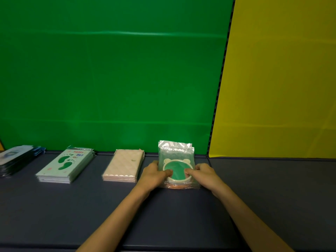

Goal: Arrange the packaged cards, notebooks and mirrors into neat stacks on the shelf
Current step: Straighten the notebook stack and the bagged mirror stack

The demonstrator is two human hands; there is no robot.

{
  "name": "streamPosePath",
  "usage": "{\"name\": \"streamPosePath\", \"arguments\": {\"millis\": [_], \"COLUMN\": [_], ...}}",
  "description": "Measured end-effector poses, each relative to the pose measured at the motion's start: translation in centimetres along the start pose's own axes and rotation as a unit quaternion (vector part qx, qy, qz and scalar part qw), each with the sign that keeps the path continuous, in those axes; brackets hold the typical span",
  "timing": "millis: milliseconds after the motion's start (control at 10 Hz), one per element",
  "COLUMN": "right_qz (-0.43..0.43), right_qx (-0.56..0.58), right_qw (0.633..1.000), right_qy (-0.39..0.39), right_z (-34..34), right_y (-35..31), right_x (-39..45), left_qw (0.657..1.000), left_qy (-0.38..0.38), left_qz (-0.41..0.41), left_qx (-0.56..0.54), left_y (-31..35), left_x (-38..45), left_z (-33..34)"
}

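— Where were the hands at that moment?

— Both were on the stack of packaged mirrors [176, 164], which sat on the dark shelf [181, 215] toward the right end of the row, close to the green backdrop [109, 79]. The left hand [154, 174] gripped the stack's left edge, thumb lying across the green round face of the top mirror. The right hand [201, 174] gripped the right edge the same way, its thumb pointing inward toward the other.

— And the other goods?

— Just left of the mirrors lay a stack of pink notebooks [122, 167], near the left hand. Further left was a stack of packaged cards [66, 165] with green footprints on top, and at the far left edge a darker stack [16, 159], partly cut off and too blurred to read.

— What stood to the right?

— A yellow panel [281, 79] met the green one behind the shelf.
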State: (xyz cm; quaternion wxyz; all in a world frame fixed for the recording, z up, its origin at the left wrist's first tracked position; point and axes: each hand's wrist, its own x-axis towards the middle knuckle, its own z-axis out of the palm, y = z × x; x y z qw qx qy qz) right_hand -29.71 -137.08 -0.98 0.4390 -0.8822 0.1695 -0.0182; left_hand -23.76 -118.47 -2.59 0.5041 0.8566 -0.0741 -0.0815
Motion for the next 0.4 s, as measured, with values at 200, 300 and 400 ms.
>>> {"name": "streamPosePath", "arguments": {"millis": [200, 300, 400], "right_qz": [-0.069, -0.104, -0.142], "right_qx": [-0.122, -0.148, -0.201], "right_qw": [0.989, 0.983, 0.966], "right_qy": [0.039, 0.042, 0.085], "right_z": [-0.3, -0.2, 0.0], "right_y": [-0.1, 0.4, 0.8], "right_x": [-0.2, -0.2, -0.2], "left_qw": [0.994, 0.981, 0.947], "left_qy": [0.036, 0.066, 0.113], "left_qz": [0.051, 0.107, 0.18], "left_qx": [0.086, 0.145, 0.24], "left_y": [0.3, -0.1, 0.1], "left_x": [-0.7, -0.9, -1.7], "left_z": [-0.3, -0.7, -2.2]}}
